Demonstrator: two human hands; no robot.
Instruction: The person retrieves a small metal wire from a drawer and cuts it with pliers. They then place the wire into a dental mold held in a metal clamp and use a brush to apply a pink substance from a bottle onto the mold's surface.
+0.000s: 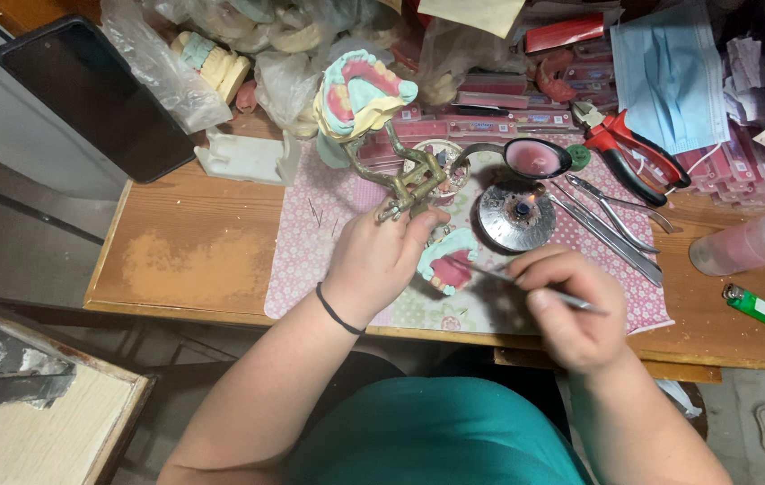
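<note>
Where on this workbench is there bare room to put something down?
The bare wood left of the pink mat is free, bordered by the white block behind and the table edge in front. A smaller patch lies between the metal tools and the green lighter. The back is crowded with bags, boxes and pliers.

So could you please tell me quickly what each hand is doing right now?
Left hand: closed around the brass articulator, steadying the lower wax denture model.
Right hand: closed on a thin metal wax tool, tip at the model.
</note>
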